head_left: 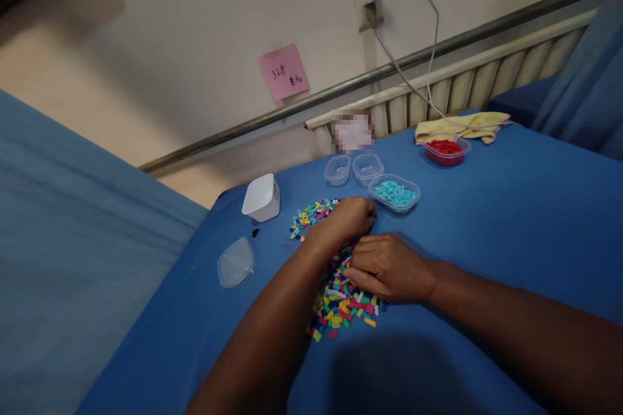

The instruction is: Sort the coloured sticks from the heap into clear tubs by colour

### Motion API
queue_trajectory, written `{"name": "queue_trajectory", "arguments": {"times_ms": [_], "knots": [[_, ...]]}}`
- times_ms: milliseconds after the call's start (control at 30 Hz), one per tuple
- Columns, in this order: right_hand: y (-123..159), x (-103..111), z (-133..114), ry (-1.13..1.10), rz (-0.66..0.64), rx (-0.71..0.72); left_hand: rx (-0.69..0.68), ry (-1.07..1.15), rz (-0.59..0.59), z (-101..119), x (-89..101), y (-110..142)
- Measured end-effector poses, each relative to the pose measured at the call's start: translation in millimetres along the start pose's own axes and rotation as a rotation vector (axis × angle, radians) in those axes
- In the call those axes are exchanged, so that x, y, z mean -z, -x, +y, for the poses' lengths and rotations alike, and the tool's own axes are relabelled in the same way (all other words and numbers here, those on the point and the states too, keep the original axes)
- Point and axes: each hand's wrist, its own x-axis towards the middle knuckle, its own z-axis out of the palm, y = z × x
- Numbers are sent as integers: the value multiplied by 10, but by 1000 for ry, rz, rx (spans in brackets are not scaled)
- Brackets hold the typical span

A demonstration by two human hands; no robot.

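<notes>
A loose pile of small multicoloured plastic pieces (343,305) lies on the blue cloth, with a smaller mixed heap (311,213) beyond it. My left hand (349,217) reaches across between the two heaps, its fingers curled under near the tub of light blue pieces (395,194). Whatever those fingers hold is hidden. Against the right side of the big pile rests my right hand (387,266), fingers bent and pressed together, tips down among the pieces. I cannot see whether a piece is pinched there.
Two clear tubs (337,170) stand behind the light blue pieces. Further right, a tub of red pieces (445,150) touches a yellow cloth (462,126). To the left are a white container (263,198), stacked clear lids (236,264) and a small black item (256,233). A cable (406,81) hangs from the wall socket.
</notes>
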Motion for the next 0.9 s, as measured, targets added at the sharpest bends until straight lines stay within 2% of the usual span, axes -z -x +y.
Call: {"name": "queue_trajectory", "arguments": {"times_ms": [133,267,367,467,600,667,733,800,900], "knots": [[-6,6,-3,-10,6,-6,-17,15,20,31,75,-28],[13,36,1,-48,-14,-9,-76,218,194,90,243,-163],[54,93,65,-64,21,-94,-111,342,336,36,378,-145],[88,117,181,-75,71,-229,-46,375,369,-204,524,154],[116,57,288,-49,53,-281,224,310,310,-692,615,824],[128,27,290,-49,12,-274,348,271,277,-907,555,1114],[139,19,270,-81,-24,-270,416,263,277,-1063,416,1311],[151,29,249,-122,-28,-287,458,269,309,-1161,229,1411],[166,51,242,-158,-13,-356,514,259,381,-1236,-42,1430]]}}
